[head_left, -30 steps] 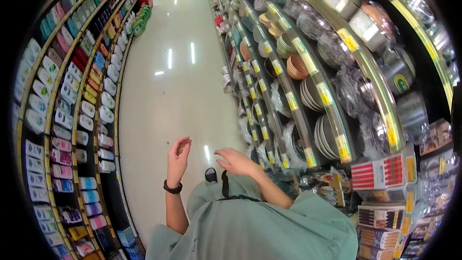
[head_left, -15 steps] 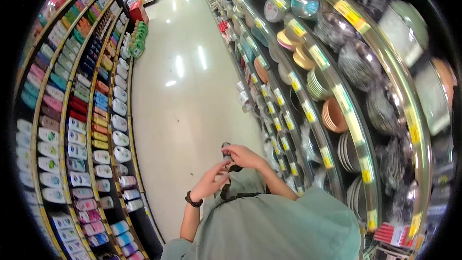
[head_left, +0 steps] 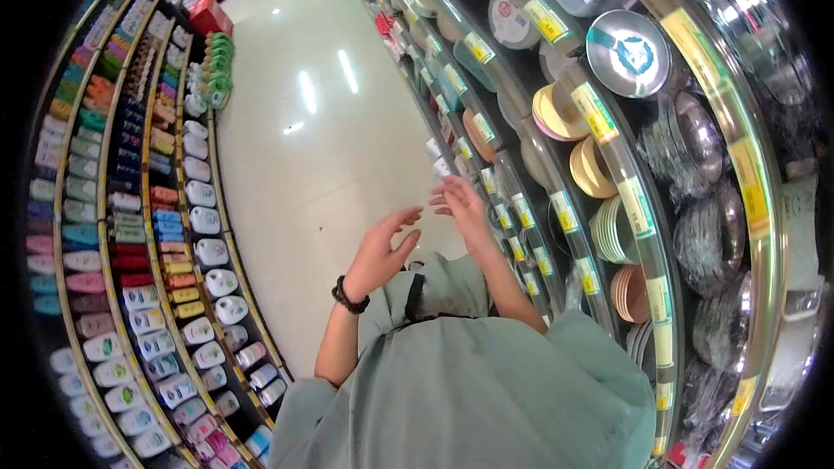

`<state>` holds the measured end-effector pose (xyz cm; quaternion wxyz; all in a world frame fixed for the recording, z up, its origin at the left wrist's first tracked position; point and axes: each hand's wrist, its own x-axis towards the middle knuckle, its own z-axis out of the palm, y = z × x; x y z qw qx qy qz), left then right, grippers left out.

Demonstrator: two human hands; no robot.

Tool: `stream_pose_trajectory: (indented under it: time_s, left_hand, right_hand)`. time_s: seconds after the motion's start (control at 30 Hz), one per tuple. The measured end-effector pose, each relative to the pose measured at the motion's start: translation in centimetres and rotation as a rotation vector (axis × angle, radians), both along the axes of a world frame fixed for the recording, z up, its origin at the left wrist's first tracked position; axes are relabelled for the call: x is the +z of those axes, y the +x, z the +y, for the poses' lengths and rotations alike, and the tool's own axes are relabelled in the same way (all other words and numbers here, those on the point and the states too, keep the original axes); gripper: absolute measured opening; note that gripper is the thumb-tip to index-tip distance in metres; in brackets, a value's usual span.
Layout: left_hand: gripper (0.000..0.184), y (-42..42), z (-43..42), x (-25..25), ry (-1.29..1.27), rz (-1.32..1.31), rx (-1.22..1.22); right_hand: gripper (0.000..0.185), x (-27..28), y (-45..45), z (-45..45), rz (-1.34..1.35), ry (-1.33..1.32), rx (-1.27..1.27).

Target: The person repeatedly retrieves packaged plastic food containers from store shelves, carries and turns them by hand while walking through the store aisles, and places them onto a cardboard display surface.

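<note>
My left hand (head_left: 383,247) is raised in front of my body with its fingers apart and nothing in it. A dark beaded bracelet (head_left: 349,295) circles that wrist. Close by on the right, my right hand (head_left: 463,211) is also empty, its fingers spread, near the edge of the right-hand shelves. A small gap separates the two hands. Below them is my grey-green garment (head_left: 486,391) with a dark strap (head_left: 415,297) at the waist.
Shelves of bottles (head_left: 211,252) line the left side. On the right, shelf edges with yellow price tags (head_left: 592,110) hold bowls (head_left: 613,230), a round metal lid (head_left: 629,53) and wrapped metalware. A shiny floor (head_left: 287,165) runs between. Green bottles (head_left: 217,69) stand farther off.
My hands came close together at the waist, then lifted and moved apart with fingers spread. The view has shifted forward along the aisle, with the right shelves now nearer.
</note>
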<state>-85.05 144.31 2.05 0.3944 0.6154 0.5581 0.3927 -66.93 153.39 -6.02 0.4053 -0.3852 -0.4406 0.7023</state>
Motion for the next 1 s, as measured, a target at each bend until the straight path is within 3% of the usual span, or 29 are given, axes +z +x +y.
stream_pose_trajectory:
  time_s: [0.23, 0.33, 0.47, 0.6, 0.63, 0.77, 0.87, 1.0]
  left_hand:
    - [0.034, -1.3, 18.7, -1.0, 0.154, -0.069, -0.202]
    - [0.035, -1.7, 27.9, -1.0, 0.156, -0.149, -0.24]
    - [0.037, -1.3, 37.5, -0.3, 0.16, -0.23, -0.195]
    - [0.058, 0.4, 45.5, -1.0, 0.412, -0.107, -0.162]
    - [0.067, 1.0, 47.2, -1.0, 0.433, -0.111, -0.184]
    - [0.064, 3.9, 53.0, -2.5, 0.509, -0.054, -0.18]
    - [0.062, 3.6, 54.2, -0.7, 0.216, -0.295, -0.42]
    - [0.058, 2.1, 53.8, -1.2, 0.306, -0.358, -0.377]
  right_hand:
    - [0.045, 3.5, -0.6, 8.1, 0.042, 0.073, -0.215]
    - [0.052, 5.0, -2.5, 13.2, -0.036, 0.214, -0.395]
    - [0.059, 6.5, -3.5, 20.8, -0.08, 0.168, -0.727]
    - [0.069, 6.5, -2.6, 26.8, -0.184, 0.137, -1.008]
    - [0.07, 7.4, -2.5, 28.0, -0.209, 0.099, -1.039]
    - [0.064, 7.9, -1.8, 31.0, -0.24, 0.062, -1.016]
    - [0.059, 7.9, -1.6, 31.5, -0.318, 0.013, -1.037]
    - [0.049, 9.7, -3.2, 30.4, -0.341, 0.076, -1.017]
